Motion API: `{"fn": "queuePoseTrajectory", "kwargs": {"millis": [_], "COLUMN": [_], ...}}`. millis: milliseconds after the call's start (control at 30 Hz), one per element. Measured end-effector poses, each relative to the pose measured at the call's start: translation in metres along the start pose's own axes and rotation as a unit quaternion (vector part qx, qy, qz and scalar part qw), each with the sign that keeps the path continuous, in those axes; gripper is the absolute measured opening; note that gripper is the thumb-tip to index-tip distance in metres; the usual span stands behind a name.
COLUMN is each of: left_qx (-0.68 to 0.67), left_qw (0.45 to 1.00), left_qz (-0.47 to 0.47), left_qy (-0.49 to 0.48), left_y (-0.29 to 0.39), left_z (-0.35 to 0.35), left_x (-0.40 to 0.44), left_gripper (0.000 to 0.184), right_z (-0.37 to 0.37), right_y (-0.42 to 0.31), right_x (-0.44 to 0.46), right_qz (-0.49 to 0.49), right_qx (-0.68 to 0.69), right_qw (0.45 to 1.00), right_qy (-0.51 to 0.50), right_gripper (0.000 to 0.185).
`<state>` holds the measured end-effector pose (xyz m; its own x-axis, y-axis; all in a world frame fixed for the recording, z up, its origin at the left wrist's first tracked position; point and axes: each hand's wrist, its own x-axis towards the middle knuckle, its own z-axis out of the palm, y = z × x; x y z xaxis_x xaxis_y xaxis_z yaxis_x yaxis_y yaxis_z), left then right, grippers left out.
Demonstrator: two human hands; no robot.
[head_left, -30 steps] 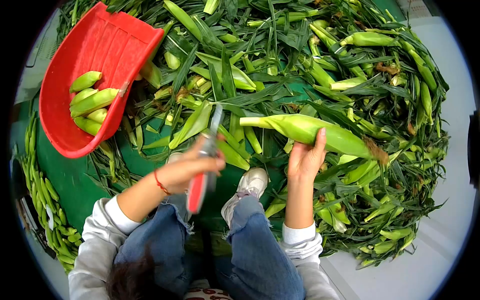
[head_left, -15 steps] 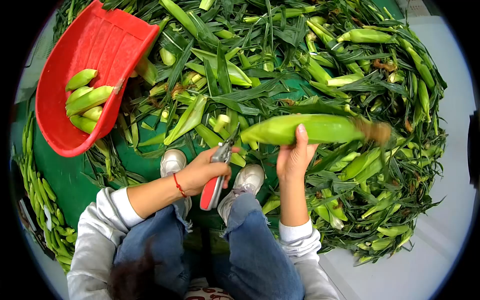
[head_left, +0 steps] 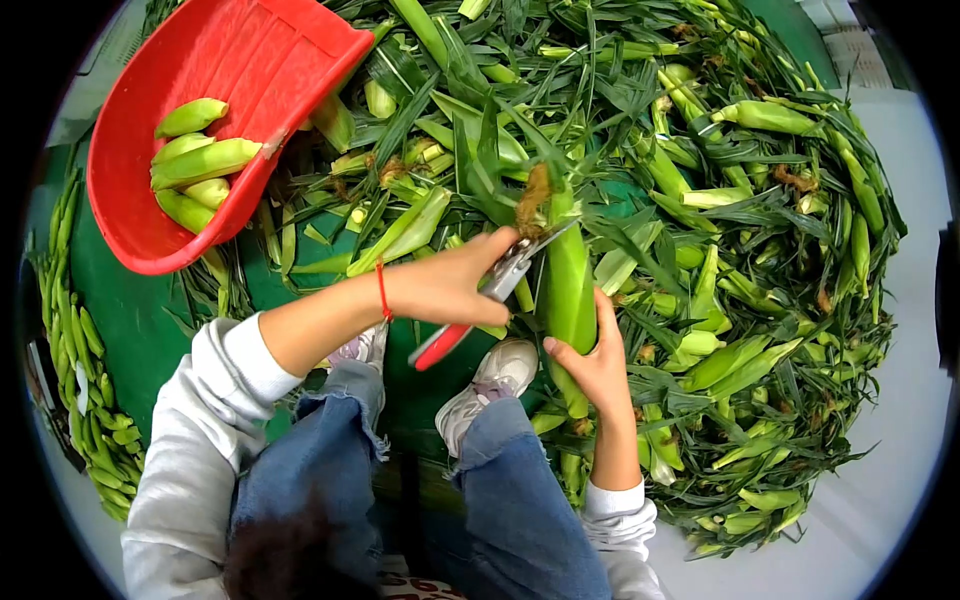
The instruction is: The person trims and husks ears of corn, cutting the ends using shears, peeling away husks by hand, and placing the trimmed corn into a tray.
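An ear of corn in its green husk [head_left: 570, 295] stands nearly upright in front of me, its brown silk [head_left: 533, 205] toward the top. My right hand [head_left: 597, 365] is closed round its lower part, thumb across the front. My left hand [head_left: 445, 282], with a red cord at the wrist, grips pruning shears [head_left: 440, 347] with red-and-grey handles. The shears' blades reach the husk near the silk end; whether they have cut into it I cannot tell.
A red scoop-shaped basket [head_left: 120, 180] at upper left holds several trimmed ears [head_left: 205, 163]. Corn and loose leaves [head_left: 760, 220] are heaped ahead and to the right. More ears [head_left: 90, 400] line the left edge. My shoes [head_left: 490, 390] rest on the green floor.
The corn has turned from lying sideways to nearly upright, silk end up. My left hand has brought the shears up and right to that end. The view has shifted slightly.
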<state>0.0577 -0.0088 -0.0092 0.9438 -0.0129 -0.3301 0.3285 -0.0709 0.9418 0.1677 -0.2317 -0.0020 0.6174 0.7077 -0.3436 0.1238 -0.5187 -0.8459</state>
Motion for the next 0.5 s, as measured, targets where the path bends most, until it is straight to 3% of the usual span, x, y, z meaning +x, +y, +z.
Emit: {"fn": "queuePoseTrajectory", "kwargs": {"millis": [67,200,267,433,500], "left_qx": [-0.08,-0.011,0.032,0.153,0.143], "left_qw": [0.996,0.99,0.992,0.982,0.985], "left_qz": [0.004,0.056,0.067,-0.023,-0.004], "left_qy": [0.028,0.132,0.104,-0.108,-0.097], "left_y": [-0.003,-0.024,-0.019,-0.006,-0.013], "left_z": [0.011,0.018,0.011,-0.028,-0.025], "left_x": [-0.009,-0.001,-0.007,-0.019,-0.022], "left_gripper": [0.076,0.076,0.068,0.069,0.075], "right_z": [0.007,0.016,0.011,-0.011,-0.016], "right_y": [0.003,-0.011,-0.008,-0.021,-0.025], "right_x": [0.0,-0.001,-0.004,-0.008,-0.007], "right_qz": [0.02,0.082,0.081,0.054,0.041], "right_qx": [0.027,0.201,0.242,-0.027,-0.065], "right_qw": [0.999,0.97,0.959,0.99,0.988], "right_qy": [-0.028,-0.107,-0.125,-0.126,-0.136], "right_gripper": [0.08,0.078,0.077,0.079,0.078]}}
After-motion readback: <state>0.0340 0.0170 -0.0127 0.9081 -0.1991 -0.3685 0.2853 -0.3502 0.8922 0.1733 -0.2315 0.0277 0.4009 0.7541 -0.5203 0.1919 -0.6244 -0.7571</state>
